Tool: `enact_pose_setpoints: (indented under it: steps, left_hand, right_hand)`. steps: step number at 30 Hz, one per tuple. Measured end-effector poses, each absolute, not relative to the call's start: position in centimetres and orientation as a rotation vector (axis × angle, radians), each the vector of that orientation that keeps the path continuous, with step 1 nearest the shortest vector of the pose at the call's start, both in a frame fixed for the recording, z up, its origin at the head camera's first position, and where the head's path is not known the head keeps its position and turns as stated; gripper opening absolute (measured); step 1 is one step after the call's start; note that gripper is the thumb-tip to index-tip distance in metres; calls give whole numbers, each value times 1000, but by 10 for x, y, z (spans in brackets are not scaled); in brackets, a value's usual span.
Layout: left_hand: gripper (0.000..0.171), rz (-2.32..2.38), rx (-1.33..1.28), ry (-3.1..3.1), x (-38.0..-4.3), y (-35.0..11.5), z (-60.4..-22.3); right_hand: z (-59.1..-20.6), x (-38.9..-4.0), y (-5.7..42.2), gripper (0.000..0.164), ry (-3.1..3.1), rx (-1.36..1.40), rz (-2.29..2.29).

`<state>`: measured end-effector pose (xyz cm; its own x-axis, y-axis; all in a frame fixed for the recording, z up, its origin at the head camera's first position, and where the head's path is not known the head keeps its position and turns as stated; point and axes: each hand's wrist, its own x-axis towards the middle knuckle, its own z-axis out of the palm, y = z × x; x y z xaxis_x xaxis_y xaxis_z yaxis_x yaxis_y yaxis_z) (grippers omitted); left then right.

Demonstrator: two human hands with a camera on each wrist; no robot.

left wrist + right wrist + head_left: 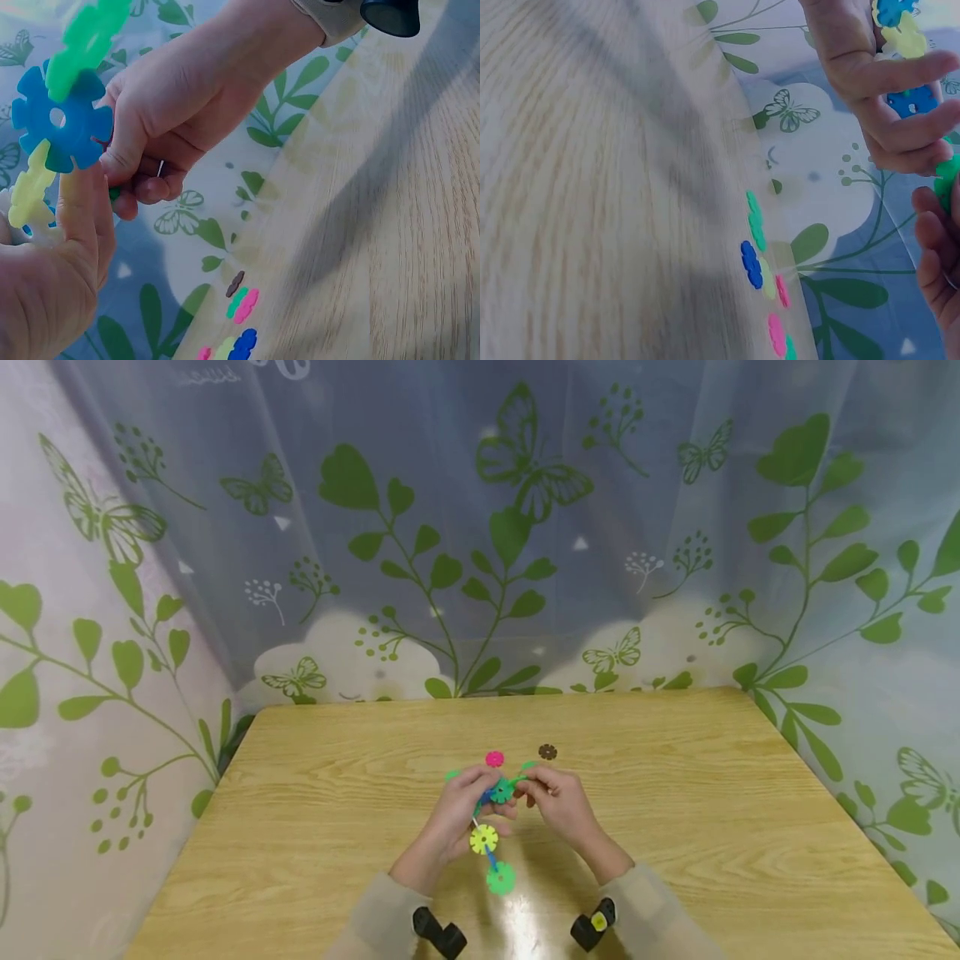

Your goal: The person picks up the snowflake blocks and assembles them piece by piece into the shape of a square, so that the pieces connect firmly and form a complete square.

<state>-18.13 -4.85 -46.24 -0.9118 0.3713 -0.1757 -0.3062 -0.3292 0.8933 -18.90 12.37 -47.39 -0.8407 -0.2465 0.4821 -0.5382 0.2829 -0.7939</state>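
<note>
Your left hand [457,806] is gripping that chain of notched discs [490,838], which is trailing down between your wrists, while your right hand [558,797] is tightly pinching a green disc [517,782]. Past them, a pink disc [495,754] and brown disc [542,752] are just chilling on the table [300,827].

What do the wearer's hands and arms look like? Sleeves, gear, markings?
Left hand and right hand: both bare. Sleeves: pale beige, faintly checked. A black device sits at each wrist; the right one carries a yellow patch. No cables visible.
</note>
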Motion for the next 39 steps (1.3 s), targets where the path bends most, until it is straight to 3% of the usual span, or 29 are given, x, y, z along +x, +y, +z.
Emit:
enact_pose_setpoints:
  steps: [6, 13, 20, 27, 34, 39]
  left_hand:
    - [29, 2241, 94, 1510, -182, -49, -463]
    - [29, 2201, 254, 1409, -183, -47, -458]
    - [41, 2191, 311, 1292, -184, -51, -455]
    - [44, 2135, 398, 1250, -184, -54, -453]
    - [45, 2066, 552, 1135, -182, -59, -452]
    - [43, 2050, 497, 1169, -182, -59, -452]
  right_hand:
    - [-477, -192, 125, 10, -2261, 830, 1467]
    - [-471, -189, 131, 9, -2332, 645, 1617]
    - [-443, -176, 131, 13, -2342, 696, 1658]
    - [-442, -174, 133, 5, -2307, 577, 1778]
    - [-443, -174, 135, 8, -2248, 701, 1788]
    - [-446, -175, 134, 10, -2207, 793, 1747]
